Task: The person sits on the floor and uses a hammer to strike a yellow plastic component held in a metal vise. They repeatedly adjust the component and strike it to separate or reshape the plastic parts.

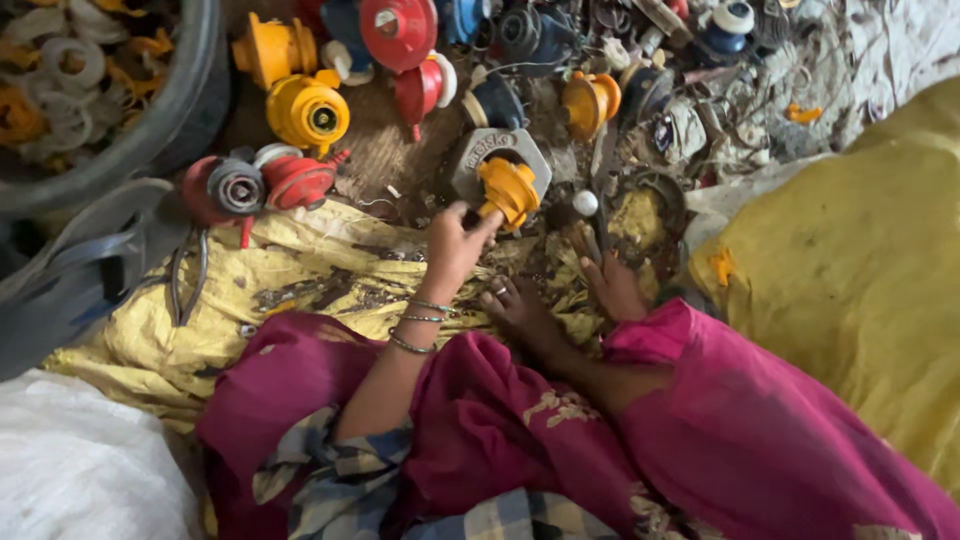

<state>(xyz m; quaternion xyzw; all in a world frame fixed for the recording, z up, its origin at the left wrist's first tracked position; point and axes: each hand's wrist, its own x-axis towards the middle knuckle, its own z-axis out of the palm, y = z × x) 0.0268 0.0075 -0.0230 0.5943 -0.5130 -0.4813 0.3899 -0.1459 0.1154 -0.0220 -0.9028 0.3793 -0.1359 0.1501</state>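
Note:
My left hand [455,240], with thin bangles at the wrist, reaches forward and grips a yellow gas-regulator body [510,190]. That body rests in a grey six-sided metal block [470,160] on the ground. My right hand is out of sight. Both of my bare feet [520,305] lie just below the block, poking out from pink clothing [700,420].
Several yellow [305,110], red [295,180] and blue regulator bodies lie scattered ahead among metal scraps. A dark tub of white and yellow rings [60,70] stands far left. Pliers [185,280] lie on a yellow sack [300,270]; another yellow sack [850,270] rises at right, a white one [80,470] sits bottom left.

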